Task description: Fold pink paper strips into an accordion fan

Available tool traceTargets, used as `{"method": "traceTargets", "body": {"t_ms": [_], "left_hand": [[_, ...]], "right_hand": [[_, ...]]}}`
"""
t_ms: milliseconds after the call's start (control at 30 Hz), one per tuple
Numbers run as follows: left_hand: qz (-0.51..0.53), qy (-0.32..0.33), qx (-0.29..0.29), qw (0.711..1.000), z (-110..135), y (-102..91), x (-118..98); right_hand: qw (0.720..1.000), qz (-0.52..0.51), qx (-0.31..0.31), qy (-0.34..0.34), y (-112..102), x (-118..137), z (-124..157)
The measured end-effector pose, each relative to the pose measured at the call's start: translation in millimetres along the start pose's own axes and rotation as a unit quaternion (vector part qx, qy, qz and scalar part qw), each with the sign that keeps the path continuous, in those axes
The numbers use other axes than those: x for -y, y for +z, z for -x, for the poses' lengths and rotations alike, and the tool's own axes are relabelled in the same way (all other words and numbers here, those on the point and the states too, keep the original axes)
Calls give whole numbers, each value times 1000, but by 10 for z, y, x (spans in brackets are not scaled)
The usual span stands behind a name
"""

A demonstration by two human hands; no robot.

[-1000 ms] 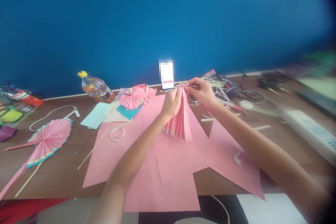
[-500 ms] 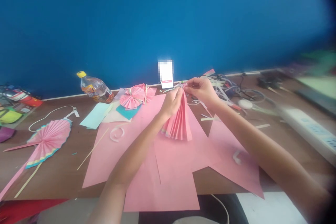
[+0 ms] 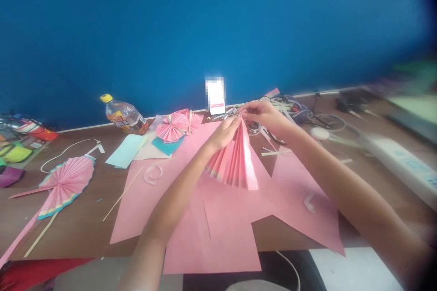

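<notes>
A pleated pink paper fan (image 3: 235, 161) is held up above the table, its folds spreading downward. My left hand (image 3: 223, 132) is closed round its upper part on the left side. My right hand (image 3: 262, 116) pinches the gathered top end of the pleats. Flat pink paper sheets (image 3: 211, 218) lie under both arms on the brown table (image 3: 78, 218).
A finished pink fan with a coloured rim (image 3: 66, 182) lies at the left, a small pink rosette (image 3: 172, 126) and a plastic bottle (image 3: 124, 116) at the back. A white phone (image 3: 215, 95) leans on the blue wall. Cables and a power strip (image 3: 406, 168) fill the right.
The pleats have fanned out wider and the fan's lower edge has swung nearer to me. Both hands stay at its top.
</notes>
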State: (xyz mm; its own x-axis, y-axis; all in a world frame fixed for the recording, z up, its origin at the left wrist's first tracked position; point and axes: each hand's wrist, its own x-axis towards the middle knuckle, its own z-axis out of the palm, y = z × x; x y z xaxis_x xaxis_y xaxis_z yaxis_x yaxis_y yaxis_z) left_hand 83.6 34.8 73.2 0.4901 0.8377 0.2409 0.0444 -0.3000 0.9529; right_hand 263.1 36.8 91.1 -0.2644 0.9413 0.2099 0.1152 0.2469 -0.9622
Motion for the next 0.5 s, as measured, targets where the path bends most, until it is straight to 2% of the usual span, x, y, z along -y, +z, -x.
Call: {"method": "traceTargets", "body": {"t_ms": [100, 200, 267, 500], "left_hand": [[30, -34, 69, 997, 19, -55, -20], [52, -80, 159, 983, 38, -128, -25], [51, -97, 198, 974, 47, -174, -9], [7, -89, 214, 973, 79, -289, 54]], "right_hand": [[996, -75, 30, 34, -95, -51, -31], [990, -123, 35, 60, -184, -96, -59], [987, -135, 33, 78, -230, -124, -72], [982, -165, 37, 89, -327, -202, -91]]}}
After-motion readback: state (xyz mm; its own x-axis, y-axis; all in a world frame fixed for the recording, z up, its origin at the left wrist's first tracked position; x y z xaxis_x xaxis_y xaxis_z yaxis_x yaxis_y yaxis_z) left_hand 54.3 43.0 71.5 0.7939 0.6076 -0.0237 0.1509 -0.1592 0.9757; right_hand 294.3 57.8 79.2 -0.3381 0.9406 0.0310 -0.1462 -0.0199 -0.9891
